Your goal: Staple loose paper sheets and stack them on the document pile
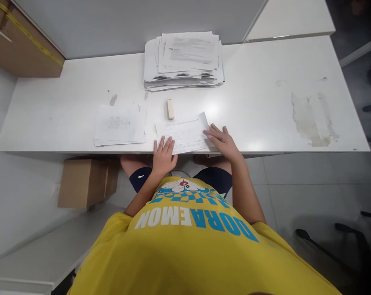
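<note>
Printed sheets of paper (187,133) lie at the front edge of the white table, slightly turned, with the far right corner lifted. My left hand (164,155) rests on their near left part, fingers stretched out. On the right side, my right hand (222,141) touches the sheets with spread fingers, near the raised corner. Just beyond the sheets lies a small cream-coloured block, perhaps a stapler (170,109). To the left is a low stack of printed pages (120,125). Behind stands a thick pile of papers (185,61).
The white table (259,94) has a stained, peeled patch (313,119) at its right. A grey panel (142,20) rises behind it. One cardboard box (26,45) sits at the back left, another cardboard box (78,180) below the table. Black chair legs (323,250) stand at lower right.
</note>
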Tool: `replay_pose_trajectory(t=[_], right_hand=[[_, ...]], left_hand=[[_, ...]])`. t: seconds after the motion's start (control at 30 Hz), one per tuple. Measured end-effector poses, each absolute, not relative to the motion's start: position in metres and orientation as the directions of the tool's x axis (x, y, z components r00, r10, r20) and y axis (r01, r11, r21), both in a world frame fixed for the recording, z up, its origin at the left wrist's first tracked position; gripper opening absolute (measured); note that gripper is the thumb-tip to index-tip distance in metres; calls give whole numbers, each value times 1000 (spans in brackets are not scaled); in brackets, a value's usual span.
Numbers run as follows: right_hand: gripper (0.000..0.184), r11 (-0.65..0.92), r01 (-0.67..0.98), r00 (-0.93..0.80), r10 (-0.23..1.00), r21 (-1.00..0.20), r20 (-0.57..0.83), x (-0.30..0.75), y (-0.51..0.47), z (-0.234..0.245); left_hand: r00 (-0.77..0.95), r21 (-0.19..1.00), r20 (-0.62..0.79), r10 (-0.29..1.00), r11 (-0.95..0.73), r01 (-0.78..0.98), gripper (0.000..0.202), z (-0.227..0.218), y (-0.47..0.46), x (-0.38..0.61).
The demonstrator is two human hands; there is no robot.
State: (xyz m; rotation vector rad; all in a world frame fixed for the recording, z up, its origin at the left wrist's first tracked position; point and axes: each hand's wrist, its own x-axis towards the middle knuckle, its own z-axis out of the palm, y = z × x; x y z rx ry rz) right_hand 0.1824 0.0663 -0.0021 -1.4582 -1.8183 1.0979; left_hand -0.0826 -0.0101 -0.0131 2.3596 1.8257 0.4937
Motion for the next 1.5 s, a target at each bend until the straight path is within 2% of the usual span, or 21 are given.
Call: replay_pose_trajectory(t=[0.23, 0.43, 0.7, 0.97, 1.07, 1.3, 1.5], right_hand=[[44, 80, 491, -250, 967, -867, -53, 184, 68, -2], [45, 159, 527, -315, 949, -835, -18, 187, 66, -1], [61, 238, 717, -318, 948, -655, -3, 176, 69, -9], [67, 261, 818, -288, 957, -512, 27, 163, 72, -15], [64, 258, 828, -279, 960, -497, 34, 161, 71, -15], [57, 229, 846, -239, 970, -482, 42, 159, 69, -12], [56, 219, 842, -249, 969, -494, 5, 158, 70, -11]], left_hand=[[284, 261, 103, 953, -301, 917, 65, 0, -6, -83], [263, 257, 71, 962, -273, 927, 56, 13, -10, -81], [285, 241, 48, 957, -288, 927, 59, 14, 33, -90], [282, 233, 189, 941, -322, 918, 62, 16, 71, -76], [286, 248, 199, 937, -330, 911, 64, 11, 81, -70], [480, 289, 131, 868, -496, 819, 61, 11, 113, -96], [405, 323, 163, 900, -436, 840, 65, 11, 108, -109]])
